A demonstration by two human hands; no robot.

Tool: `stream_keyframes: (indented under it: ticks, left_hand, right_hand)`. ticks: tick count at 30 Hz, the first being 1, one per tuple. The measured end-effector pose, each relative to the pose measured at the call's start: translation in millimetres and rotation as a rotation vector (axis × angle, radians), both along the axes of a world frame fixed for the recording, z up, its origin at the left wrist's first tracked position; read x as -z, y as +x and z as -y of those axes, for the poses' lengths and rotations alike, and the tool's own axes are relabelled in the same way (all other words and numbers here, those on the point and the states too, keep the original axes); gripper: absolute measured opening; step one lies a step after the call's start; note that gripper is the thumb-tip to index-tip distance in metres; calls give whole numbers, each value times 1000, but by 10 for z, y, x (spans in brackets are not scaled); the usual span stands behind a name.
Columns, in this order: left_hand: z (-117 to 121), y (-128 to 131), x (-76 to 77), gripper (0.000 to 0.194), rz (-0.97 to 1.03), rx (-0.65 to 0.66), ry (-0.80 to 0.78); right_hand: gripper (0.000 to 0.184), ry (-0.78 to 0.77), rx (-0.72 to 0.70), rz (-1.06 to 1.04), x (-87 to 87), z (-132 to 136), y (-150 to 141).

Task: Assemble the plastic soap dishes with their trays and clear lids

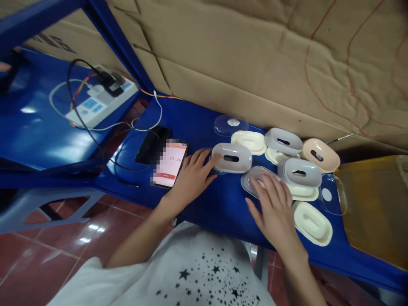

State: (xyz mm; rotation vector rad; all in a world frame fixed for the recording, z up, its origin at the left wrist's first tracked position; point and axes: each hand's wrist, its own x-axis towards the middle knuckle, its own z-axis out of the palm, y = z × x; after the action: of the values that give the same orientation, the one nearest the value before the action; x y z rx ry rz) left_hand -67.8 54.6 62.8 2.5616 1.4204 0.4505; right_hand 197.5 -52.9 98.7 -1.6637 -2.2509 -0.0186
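My left hand (196, 174) is open, palm down, its fingertips at the left end of a grey oval plastic cover (219, 149) with a long slot. The palm lies just right of a lit phone (172, 163). My right hand (276, 199) is open with fingers spread over a clear oval lid (250, 180), partly hiding it. Beyond that hand sits another grey slotted cover (307, 168) on a cream oval tray (306, 193). A separate cream tray (314, 225) rests right of my right wrist.
Farther back are a clear lid (223, 126), a cream tray (248, 144), a grey cover (279, 136) and a peach cover (328, 155). Another clear lid (338, 199) lies near a cardboard box (376, 208). A power strip (105, 108) with cables stands left; cardboard (229, 59) lines the back.
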Motion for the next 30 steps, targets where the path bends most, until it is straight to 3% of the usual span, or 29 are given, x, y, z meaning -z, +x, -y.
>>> stream_keyframes:
  ticks: [6, 12, 17, 22, 26, 30]
  left_hand:
    - [411, -237, 53, 74, 94, 48, -81]
    - [504, -334, 189, 87, 236, -9, -150]
    - [385, -324, 207, 92, 298, -6, -148]
    - [141, -251, 210, 58, 179, 27, -65]
    - [-31, -80, -19, 54, 63, 26, 20]
    - [-222, 294, -214, 48, -38, 211, 71]
  right_hand:
    - [49, -81, -216, 89, 120, -320, -230]
    - [39, 13, -258, 14, 70, -298, -244]
    - [36, 19, -300, -70, -32, 110, -293]
    - [34, -29, -338, -7, 117, 387, -268]
    - [29, -34, -348, -6, 287, 418, -262]
    - [24, -38, -318, -59, 416, 498, -327]
